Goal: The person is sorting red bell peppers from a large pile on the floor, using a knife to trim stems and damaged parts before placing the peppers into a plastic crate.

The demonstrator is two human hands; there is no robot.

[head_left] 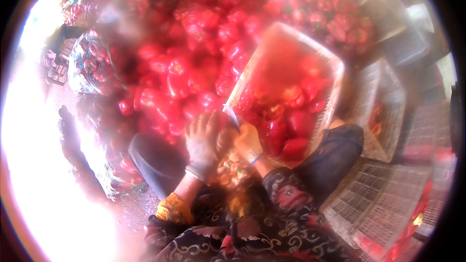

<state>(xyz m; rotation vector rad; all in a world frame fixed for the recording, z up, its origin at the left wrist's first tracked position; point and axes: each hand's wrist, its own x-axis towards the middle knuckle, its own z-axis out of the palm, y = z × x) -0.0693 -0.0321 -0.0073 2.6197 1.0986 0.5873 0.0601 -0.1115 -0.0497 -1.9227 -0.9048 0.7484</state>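
My left hand (203,143), in a pale glove, is curled beside my right hand, over something too hidden to make out. My right hand (246,140), in a yellowish glove, grips a knife (231,115), its pale blade pointing up toward the pile of red peppers (170,82). Just beyond my right hand, a pale plastic crate (331,63) holds red peppers (296,126), some looking cut. Orange and pale scraps (232,169) lie below my hands, between my bent legs.
A further heap of peppers (330,14) is at the back. Several pale crates (361,189) stand along the right, some nested or stacked. Mesh sacks (87,63) of peppers line the left, beside glaring bright ground. Much of the picture is hazy.
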